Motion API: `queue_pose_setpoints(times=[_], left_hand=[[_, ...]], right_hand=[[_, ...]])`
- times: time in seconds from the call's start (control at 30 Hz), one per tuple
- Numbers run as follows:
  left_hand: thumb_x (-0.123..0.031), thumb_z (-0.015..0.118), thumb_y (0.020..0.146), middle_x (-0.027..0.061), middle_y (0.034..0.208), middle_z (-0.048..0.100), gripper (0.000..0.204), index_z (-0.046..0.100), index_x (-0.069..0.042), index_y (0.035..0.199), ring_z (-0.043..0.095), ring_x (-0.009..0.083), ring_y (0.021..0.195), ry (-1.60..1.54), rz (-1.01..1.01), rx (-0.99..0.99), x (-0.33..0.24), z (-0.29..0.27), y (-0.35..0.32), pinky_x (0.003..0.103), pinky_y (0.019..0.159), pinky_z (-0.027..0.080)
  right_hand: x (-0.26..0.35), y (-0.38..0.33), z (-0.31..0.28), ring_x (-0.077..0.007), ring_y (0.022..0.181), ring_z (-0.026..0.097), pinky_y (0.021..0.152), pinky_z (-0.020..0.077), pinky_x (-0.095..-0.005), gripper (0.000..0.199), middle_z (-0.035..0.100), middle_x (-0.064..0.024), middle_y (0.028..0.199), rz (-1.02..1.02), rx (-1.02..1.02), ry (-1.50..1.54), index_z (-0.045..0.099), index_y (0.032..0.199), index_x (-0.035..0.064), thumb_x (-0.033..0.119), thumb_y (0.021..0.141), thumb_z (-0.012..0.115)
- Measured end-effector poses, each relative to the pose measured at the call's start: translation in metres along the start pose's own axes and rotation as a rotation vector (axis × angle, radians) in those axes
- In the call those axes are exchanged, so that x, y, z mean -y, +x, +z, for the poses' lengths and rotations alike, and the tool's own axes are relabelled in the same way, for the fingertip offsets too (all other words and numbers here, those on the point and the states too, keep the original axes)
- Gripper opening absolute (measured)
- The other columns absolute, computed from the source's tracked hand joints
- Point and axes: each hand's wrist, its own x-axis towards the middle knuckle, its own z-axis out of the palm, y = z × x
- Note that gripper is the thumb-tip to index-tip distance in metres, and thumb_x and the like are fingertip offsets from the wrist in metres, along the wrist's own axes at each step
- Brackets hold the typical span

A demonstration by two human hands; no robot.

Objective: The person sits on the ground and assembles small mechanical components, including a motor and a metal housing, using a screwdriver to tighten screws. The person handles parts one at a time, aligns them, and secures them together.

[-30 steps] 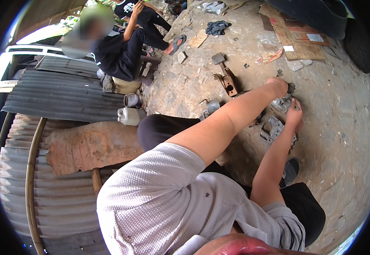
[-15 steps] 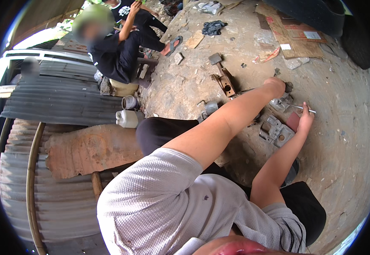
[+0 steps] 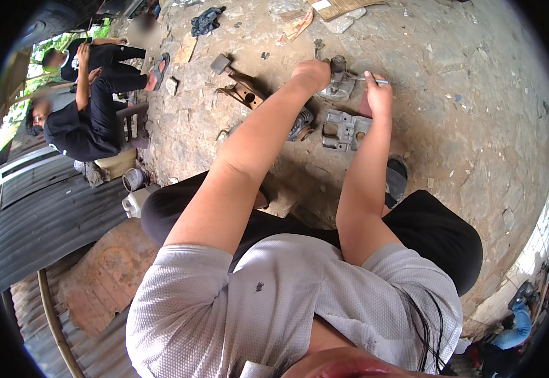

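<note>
My left hand [image 3: 313, 75] is curled against the side of a grey metal engine part [image 3: 338, 88], which has a dark round piece [image 3: 338, 63] on top. Its fingertips are hidden. In my right hand [image 3: 379, 96] is a slim metal rod-shaped tool [image 3: 381, 81] with a pale end, perhaps a screwdriver. The shaft points left at the engine part. Below my hands lies a flat grey metal casting [image 3: 343, 130] with round openings. A dark red piece [image 3: 365, 107] shows beside my right hand. Partly behind my left forearm sits another finned metal part [image 3: 301, 126].
Left of my arm lies a rusty brown bracket [image 3: 246, 96] with a flat pedal-like end. Two people in black [image 3: 82, 123] sit at the far left. A white jug [image 3: 137, 203] and an open can [image 3: 136, 179] stand by corrugated sheets [image 3: 54, 220]. A crumpled dark bag [image 3: 207, 21] lies farther off.
The whole view has swung, so hands and parts now appear farther left and higher. Both hands stay at the same engine part, the right one still holding the rod-shaped tool.
</note>
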Motion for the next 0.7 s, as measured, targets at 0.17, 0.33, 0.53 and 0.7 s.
queue_pose_setpoints(times=[0.17,0.33,0.53,0.7], left_hand=[[-0.013,0.052,0.094,0.0172,0.125,0.069,0.032,0.073,-0.005,0.117,0.067,0.0330,0.116,0.011,-0.027,0.013,-0.003,-0.001,-0.009,0.042,0.097,0.054],[-0.023,0.052,0.098,0.0194,0.123,0.068,0.035,0.063,-0.005,0.126,0.065,0.0361,0.115,-0.026,-0.011,0.030,0.005,0.010,-0.006,0.046,0.096,0.053],[-0.021,0.056,0.094,0.0159,0.126,0.069,0.031,0.074,-0.006,0.116,0.067,0.0308,0.117,-0.062,-0.046,0.016,0.001,0.010,-0.014,0.043,0.098,0.054],[-0.017,0.057,0.091,0.0154,0.124,0.070,0.033,0.071,-0.005,0.119,0.067,0.0313,0.116,-0.059,-0.020,-0.015,0.003,0.016,-0.016,0.043,0.094,0.055]], right_hand=[[0.012,-0.006,0.010,-0.0341,0.089,0.070,0.081,0.0517,-0.0406,0.038,0.074,-0.0184,0.095,0.056,-0.047,0.000,0.075,0.110,0.0103,0.044,0.093,0.069],[0.016,-0.015,0.024,-0.0357,0.094,0.069,0.083,0.0516,-0.0419,0.038,0.073,-0.0197,0.098,-0.017,-0.046,-0.066,0.075,0.112,0.0134,0.045,0.092,0.070],[-0.001,0.005,0.015,-0.0395,0.097,0.066,0.087,0.0494,-0.0455,0.045,0.071,-0.0227,0.098,0.048,0.029,-0.288,0.073,0.115,0.0098,0.049,0.094,0.065],[-0.009,0.026,-0.022,-0.0193,0.069,0.063,0.067,0.0475,-0.0355,0.043,0.070,-0.0117,0.077,-0.010,-0.087,0.152,0.075,0.101,-0.0004,0.040,0.099,0.060]])
